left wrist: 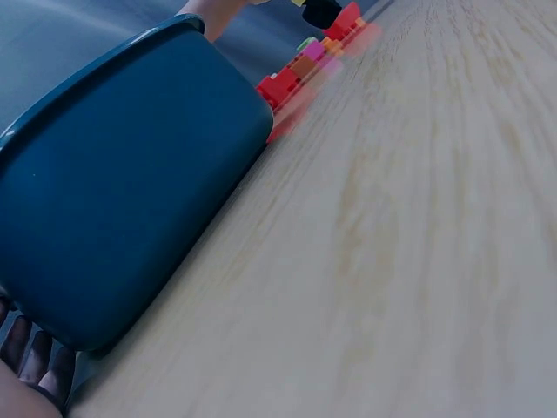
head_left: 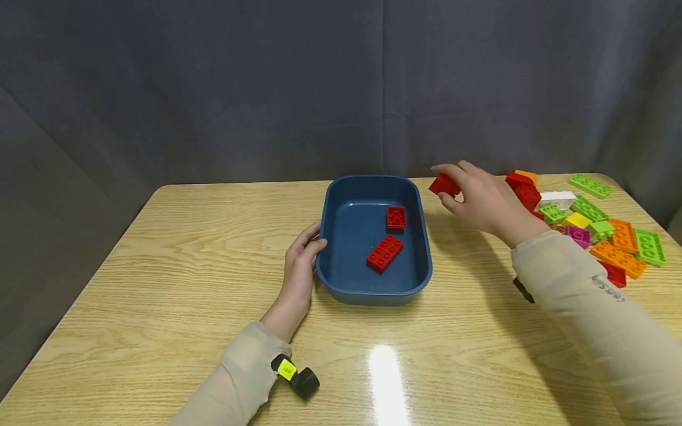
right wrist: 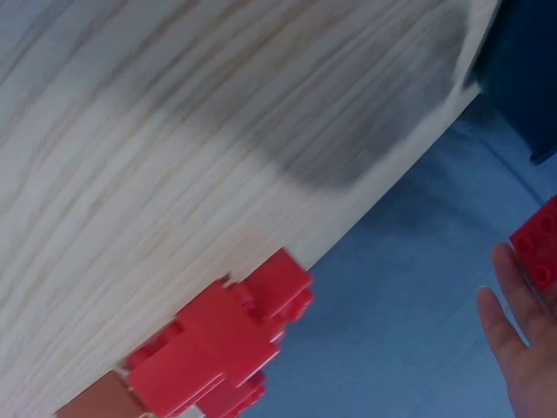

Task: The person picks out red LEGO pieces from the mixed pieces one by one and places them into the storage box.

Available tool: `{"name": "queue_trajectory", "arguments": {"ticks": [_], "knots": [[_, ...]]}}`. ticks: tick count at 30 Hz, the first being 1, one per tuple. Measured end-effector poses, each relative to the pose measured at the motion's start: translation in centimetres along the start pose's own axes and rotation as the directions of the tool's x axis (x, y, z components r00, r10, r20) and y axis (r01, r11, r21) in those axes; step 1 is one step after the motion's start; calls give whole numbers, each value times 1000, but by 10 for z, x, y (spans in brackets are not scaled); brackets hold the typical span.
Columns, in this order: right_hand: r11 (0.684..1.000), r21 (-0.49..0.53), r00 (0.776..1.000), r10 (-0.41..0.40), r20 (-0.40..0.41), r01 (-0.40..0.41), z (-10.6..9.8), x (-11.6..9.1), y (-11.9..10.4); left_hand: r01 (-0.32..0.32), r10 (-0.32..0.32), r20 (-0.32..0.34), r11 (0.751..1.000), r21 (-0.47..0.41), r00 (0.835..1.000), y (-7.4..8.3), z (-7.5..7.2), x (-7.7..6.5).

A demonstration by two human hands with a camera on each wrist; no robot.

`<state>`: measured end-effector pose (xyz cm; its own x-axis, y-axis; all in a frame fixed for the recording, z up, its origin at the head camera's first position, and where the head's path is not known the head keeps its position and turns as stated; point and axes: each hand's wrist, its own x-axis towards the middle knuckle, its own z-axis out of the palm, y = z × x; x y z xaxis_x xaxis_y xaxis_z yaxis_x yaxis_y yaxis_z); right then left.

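My right hand [head_left: 482, 198] pinches a red toy brick [head_left: 444, 184] between thumb and fingers, above the table just right of the blue tub. Studs of this brick [right wrist: 541, 244] show at the right edge of the right wrist view. The blue tub [head_left: 335, 278] stands upright on the table. Inside it lie a red eight-stud brick [head_left: 385, 253] and a smaller red brick [head_left: 396, 218]. At the tub's left side, my left hand [head_left: 301, 266] holds the wall, thumb at the rim and fingers along the outside; those fingers [left wrist: 36, 357] show low in the left wrist view.
Several loose bricks lie spread at the table's right: red bricks [head_left: 527, 196], a white brick [head_left: 556, 199], orange bricks [head_left: 618, 258], a yellow brick [head_left: 577, 220], a magenta brick [head_left: 578, 236] and green bricks [head_left: 650, 247]. A dark curtain [head_left: 256, 89] hangs behind the wooden table [head_left: 213, 254].
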<state>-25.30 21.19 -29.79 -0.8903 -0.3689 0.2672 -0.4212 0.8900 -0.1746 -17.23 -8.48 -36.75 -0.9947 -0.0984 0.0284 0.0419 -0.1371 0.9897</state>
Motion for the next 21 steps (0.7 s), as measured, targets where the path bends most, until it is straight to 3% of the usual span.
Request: {"name": "queue_trajectory", "arguments": {"ticks": [21], "knots": [[990,14,987,-142,-69,144,11,-4,-39,7,-7,18,1000,-12,1000,0,0,1]]}}
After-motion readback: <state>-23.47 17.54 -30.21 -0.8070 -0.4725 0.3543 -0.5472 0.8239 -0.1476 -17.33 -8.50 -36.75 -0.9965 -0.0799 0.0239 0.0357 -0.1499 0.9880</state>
